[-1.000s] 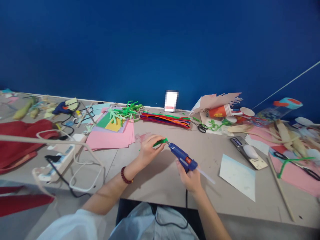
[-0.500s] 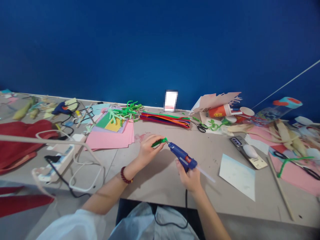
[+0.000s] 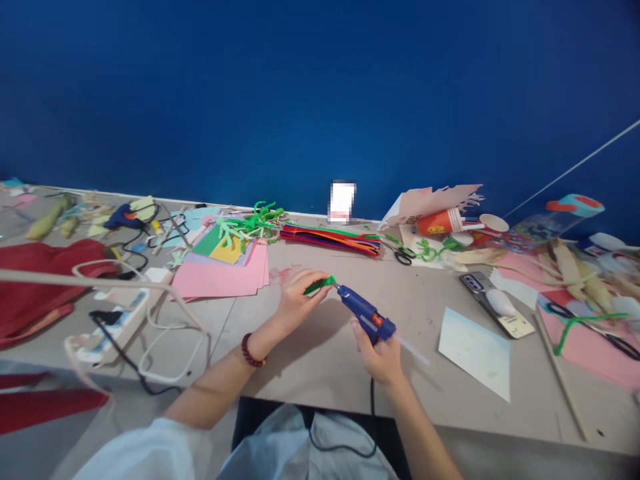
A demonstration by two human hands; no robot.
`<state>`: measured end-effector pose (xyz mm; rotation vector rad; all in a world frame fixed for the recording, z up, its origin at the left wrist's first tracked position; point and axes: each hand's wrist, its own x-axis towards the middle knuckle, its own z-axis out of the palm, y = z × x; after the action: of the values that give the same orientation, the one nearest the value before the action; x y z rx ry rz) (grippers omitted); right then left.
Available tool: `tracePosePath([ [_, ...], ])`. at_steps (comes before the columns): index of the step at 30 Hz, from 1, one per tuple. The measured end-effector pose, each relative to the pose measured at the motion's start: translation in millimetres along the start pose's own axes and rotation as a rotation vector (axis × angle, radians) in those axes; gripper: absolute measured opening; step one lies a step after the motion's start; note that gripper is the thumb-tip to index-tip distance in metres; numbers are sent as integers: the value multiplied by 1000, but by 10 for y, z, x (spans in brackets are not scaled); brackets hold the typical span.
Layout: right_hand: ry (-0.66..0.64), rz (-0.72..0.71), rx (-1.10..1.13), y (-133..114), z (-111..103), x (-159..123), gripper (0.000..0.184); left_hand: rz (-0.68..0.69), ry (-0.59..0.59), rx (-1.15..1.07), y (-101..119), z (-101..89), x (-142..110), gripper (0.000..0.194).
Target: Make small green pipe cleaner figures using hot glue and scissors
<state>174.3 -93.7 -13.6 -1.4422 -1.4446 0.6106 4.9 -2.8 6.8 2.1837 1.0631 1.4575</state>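
My left hand [image 3: 296, 297] pinches a short green pipe cleaner piece [image 3: 320, 285] just above the grey table [image 3: 320, 363]. My right hand [image 3: 379, 357] is wrapped round the handle of a blue hot glue gun [image 3: 366, 315]. The gun's nozzle touches the right end of the green piece. A clear glue stick pokes out of the gun's back toward the right, and a black cord hangs from the handle over the table's near edge.
Pink and coloured paper sheets [image 3: 223, 267] lie to the left, a bundle of pipe cleaners [image 3: 333, 238] behind. A power strip with cables [image 3: 120, 320] sits at left. Scissors [image 3: 401, 254], a phone [image 3: 480, 288], a white paper sheet [image 3: 476, 352] and a wooden stick [image 3: 560, 377] lie right.
Almost nothing has moved. Both hands hold their places, with the glue gun's nozzle staying at the green piece.
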Motion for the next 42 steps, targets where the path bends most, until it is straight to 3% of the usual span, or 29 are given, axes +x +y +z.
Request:
tracePosePath([
  [9, 6, 51, 96, 84, 64, -32, 17, -15, -2, -14, -26, 1, -9, 14],
  [23, 39, -74, -21, -55, -1, 16, 24, -17, -4, -24, -13, 3, -18, 15],
  [29, 42, -31, 34, 21, 29, -18, 20, -110, -17, -86, -22, 10, -4, 15],
  [33, 56, 49, 159, 54, 71, -34, 18, -204, -20, -179, -25, 20, -3, 17],
  [36, 36, 174, 373, 40, 84, -19, 22, -252, -18, -230, -19, 24, -2, 18],
  [42, -139, 321, 821, 19, 38, 42, 27, -292, -8, -268, -26, 18, 2, 19],
])
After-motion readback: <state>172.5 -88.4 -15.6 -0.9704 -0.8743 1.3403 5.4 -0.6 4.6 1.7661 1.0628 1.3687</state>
